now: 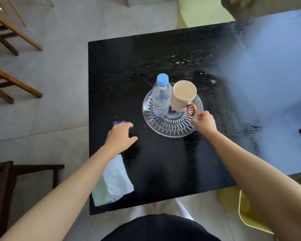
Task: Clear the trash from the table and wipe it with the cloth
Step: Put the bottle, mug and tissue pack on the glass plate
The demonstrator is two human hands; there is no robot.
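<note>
A black glossy table (163,167) fills the middle of the head view. On it stands a clear glass plate (172,126) that carries a water bottle (161,97) with a blue cap and a cream mug (182,95) with a brown ring handle. My right hand (204,122) touches the plate's right rim, fingers curled beside the mug handle. My left hand (121,136) hovers open over the table's left side, fingers spread over a small purple scrap (117,122). A crumpled white and pale green cloth or wrapper (114,181) lies at the left front edge under my left forearm.
Wooden chairs (12,37) stand on the tiled floor at the left. A dark stool (10,173) sits near the table's left front corner. A yellow seat (247,211) shows at the right front. Bright blue glare (271,80) covers the table's right side.
</note>
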